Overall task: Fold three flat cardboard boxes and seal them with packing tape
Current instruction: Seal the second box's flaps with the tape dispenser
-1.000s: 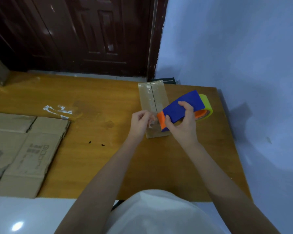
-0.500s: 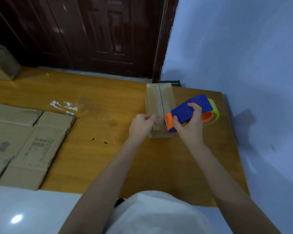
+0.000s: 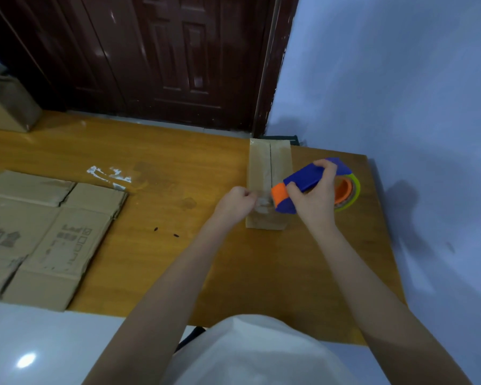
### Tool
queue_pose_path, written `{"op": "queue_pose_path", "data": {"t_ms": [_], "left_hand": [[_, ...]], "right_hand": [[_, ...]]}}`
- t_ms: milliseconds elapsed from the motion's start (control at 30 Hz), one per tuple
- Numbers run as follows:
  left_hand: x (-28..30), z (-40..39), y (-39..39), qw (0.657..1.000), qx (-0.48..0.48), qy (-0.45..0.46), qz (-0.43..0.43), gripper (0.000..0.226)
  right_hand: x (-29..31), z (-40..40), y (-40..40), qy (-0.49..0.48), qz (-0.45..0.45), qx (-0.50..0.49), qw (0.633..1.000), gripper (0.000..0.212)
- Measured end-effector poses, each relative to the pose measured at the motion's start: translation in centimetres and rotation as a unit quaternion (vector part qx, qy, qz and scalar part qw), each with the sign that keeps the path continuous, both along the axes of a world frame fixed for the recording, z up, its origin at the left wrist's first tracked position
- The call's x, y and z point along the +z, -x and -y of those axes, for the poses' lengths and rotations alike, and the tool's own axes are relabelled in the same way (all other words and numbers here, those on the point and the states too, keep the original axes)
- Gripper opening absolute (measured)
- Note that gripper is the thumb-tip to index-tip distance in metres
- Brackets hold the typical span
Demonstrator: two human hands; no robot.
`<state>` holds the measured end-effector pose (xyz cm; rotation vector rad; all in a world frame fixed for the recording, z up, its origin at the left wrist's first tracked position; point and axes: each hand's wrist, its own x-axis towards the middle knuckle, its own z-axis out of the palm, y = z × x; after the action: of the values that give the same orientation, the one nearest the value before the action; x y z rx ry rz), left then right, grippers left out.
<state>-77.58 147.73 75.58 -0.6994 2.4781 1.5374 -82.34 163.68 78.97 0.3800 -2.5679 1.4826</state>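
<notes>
Right grip: the right hand [image 3: 313, 197] is curled round the blue and orange plastic tape dispenser [image 3: 303, 184], thumb on its near side and fingers over the top, with the orange nose just over the near part of the box.
Left grip: the left hand [image 3: 235, 202] pinches what looks like the free end of clear packing tape [image 3: 263, 202] between fingertips and thumb, right beside the dispenser's nose; the strip itself is too blurred to be sure.
Roll: a tape roll with a yellow-green rim and orange core [image 3: 347, 191] sits at the dispenser's far right end.
Task's thing: the small narrow folded brown cardboard box [image 3: 261, 168] stands on the right part of the wooden desk [image 3: 156, 245], flaps closed, the dark seam running near to far under a glossy strip.
Handling: I judge the box light and fairly stiff but easy to shove, so it wants steadying on its side walls or top flaps while tape is pressed down; the film is thin, sticky and apt to crumple, best held by its very end.
Remaining stock: flat brown cardboard sheets [image 3: 39, 234] lie at the left near edge of the desk.
Writing: faded print and small square symbols show on the flat sheets, not legible enough to read.
Far left: another brown carton [image 3: 9, 107] beside the dark wooden door [image 3: 164, 59].
</notes>
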Motion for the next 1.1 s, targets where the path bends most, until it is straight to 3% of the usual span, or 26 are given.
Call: {"op": "queue_pose_path", "data": {"t_ms": [100, 233, 367, 633, 867, 1100], "left_hand": [[0.2, -0.2, 0.4, 0.999, -0.020, 0.023, 0.015, 0.036], [0.7, -0.4, 0.9, 0.996, -0.046, 0.067, 0.031, 0.033], [1.2, -0.1, 1.1, 0.994, -0.061, 0.086, 0.042, 0.035], [2.4, -1.4, 1.5, 0.970, -0.125, 0.191, 0.083, 0.017], [3.1, -2.3, 2.5, 0.966, -0.155, 0.183, 0.097, 0.020], [3.2, -2.8, 2.7, 0.969, -0.178, 0.150, 0.081, 0.012]], "right_hand": [[0.5, -0.5, 1.1, 0.057, 0.088, -0.032, 0.994, 0.056], [0.6, -0.5, 1.5, 0.042, 0.097, -0.041, 0.994, 0.053], [1.2, 0.2, 2.4, 0.100, 0.163, -0.076, 0.979, 0.048], [1.7, 0.3, 2.9, 0.103, 0.174, -0.092, 0.975, 0.048], [3.0, 1.3, 2.6, 0.115, 0.197, -0.104, 0.968, 0.046], [5.4, 4.5, 1.4, 0.120, 0.153, -0.064, 0.979, 0.049]]}}
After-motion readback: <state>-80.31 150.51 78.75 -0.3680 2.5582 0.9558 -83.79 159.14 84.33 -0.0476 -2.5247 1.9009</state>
